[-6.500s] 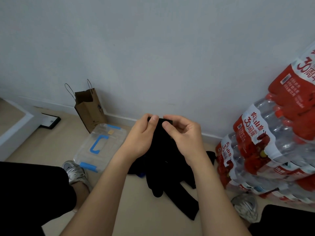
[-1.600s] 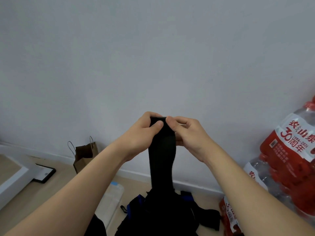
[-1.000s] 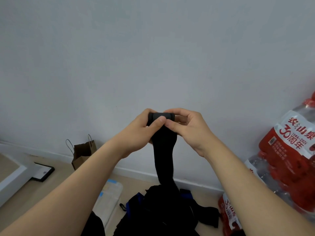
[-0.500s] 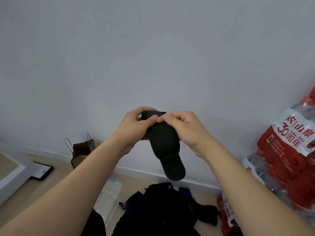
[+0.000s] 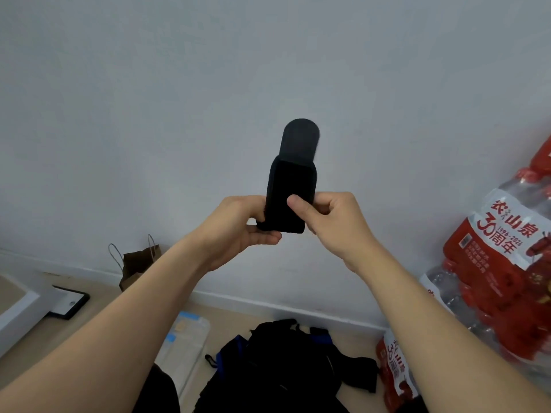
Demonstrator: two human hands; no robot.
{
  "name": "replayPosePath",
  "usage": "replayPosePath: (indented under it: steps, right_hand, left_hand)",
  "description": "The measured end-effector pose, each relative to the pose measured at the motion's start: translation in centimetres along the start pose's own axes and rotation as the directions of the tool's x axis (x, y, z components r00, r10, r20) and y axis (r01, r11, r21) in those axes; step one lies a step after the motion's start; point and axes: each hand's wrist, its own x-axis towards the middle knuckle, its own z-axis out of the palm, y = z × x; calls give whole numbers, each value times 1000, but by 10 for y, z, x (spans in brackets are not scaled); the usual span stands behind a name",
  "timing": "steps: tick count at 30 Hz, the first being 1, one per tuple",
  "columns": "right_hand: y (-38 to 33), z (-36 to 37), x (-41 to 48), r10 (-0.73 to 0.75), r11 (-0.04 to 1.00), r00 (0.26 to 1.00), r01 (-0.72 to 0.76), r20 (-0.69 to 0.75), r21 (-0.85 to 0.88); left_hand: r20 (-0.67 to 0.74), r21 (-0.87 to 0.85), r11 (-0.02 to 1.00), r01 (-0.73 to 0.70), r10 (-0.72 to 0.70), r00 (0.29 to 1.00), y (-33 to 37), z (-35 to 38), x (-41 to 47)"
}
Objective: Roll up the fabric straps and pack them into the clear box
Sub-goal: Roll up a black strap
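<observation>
Black strap (image 5: 290, 186) held up in front of the wall, mostly rolled into a thick bundle, its rounded end flap standing upright above the roll. Left hand (image 5: 235, 231) cups the bundle from below and behind, fingers curled round it. Right hand (image 5: 331, 219) pinches it, thumb pressed on the front face. On the floor below: pile of more black straps (image 5: 286, 365); clear box (image 5: 185, 344) just left of it. Paper bag (image 5: 135, 265) against the wall; bottled water packs (image 5: 495, 278) at right.
</observation>
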Motion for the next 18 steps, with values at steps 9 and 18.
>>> replayPosePath:
  steps: [9,18]
  right_hand:
    - [-3,18,-5,206,973,970,-217,130,77]
    - [-2,14,0,260,826,953,-304,157,475]
  left_hand:
    - [-70,287,950,-123,148,986,-3,7,-5]
    - [-178,565,810,-161,309,934,-6,20,-10]
